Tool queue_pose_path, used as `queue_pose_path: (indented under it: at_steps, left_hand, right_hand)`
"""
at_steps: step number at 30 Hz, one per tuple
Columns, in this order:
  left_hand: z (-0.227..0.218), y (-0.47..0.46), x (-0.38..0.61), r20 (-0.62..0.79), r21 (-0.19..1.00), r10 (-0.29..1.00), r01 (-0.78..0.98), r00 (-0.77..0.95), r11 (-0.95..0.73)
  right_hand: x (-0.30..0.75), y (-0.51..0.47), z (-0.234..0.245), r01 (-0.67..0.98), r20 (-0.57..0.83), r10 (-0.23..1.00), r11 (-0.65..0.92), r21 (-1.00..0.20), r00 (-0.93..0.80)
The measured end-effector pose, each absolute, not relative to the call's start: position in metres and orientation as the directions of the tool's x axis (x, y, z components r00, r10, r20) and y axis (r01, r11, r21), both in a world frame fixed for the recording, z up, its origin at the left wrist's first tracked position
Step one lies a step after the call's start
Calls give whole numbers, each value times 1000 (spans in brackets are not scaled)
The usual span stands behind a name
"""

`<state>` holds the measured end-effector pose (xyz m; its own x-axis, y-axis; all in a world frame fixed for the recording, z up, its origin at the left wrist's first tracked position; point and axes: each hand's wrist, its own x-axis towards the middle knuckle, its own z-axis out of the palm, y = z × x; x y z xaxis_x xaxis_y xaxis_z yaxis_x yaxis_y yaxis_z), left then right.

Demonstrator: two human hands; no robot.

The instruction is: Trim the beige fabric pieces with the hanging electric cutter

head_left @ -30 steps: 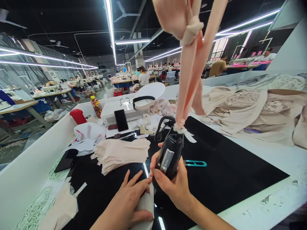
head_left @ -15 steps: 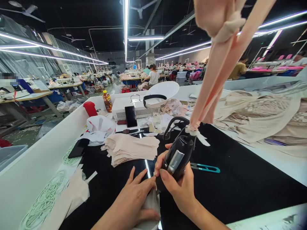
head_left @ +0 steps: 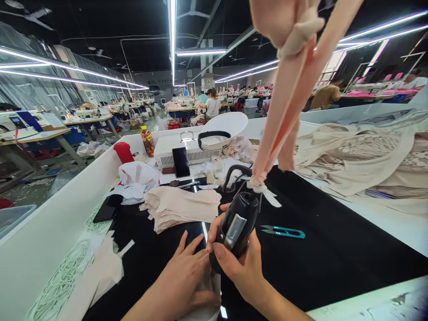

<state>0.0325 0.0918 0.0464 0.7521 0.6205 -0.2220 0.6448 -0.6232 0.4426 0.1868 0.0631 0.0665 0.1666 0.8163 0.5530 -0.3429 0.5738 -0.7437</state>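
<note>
My right hand (head_left: 239, 263) is wrapped round a black hand-held power tool (head_left: 236, 225) that hangs from a peach fabric strip (head_left: 284, 102) tied to its top. My left hand (head_left: 179, 283) lies flat with fingers spread on a pale fabric piece (head_left: 207, 290) on the black tabletop (head_left: 317, 258), right beside the tool's lower end. A stack of peach fabric pieces (head_left: 182, 206) lies just beyond my left hand. Teal thread snips (head_left: 284, 232) rest to the right of the tool.
A white box machine (head_left: 174, 154) with a phone (head_left: 181, 162) leaning on it, a red cup (head_left: 123, 152), a bottle (head_left: 147, 140) and a white bowl (head_left: 222, 127) stand at the back. Lace fabric (head_left: 361, 156) is heaped at right. White lace trim (head_left: 63, 278) lies at left. People work at distant tables.
The view has shifted slightly left and back. Both hands and the tool stay in nearly the same place on the fabric piece.
</note>
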Motion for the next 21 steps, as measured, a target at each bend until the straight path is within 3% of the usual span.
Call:
queue_pose_path:
  at_steps: [11, 21]
  left_hand:
    - [62, 91, 33, -323, 444, 626, 698, 710, -563]
    - [64, 90, 36, -352, 417, 618, 709, 703, -569]
  right_hand:
    - [209, 74, 64, -218, 506, 812, 572, -791, 292]
    - [208, 72, 62, -199, 506, 816, 565, -801, 279]
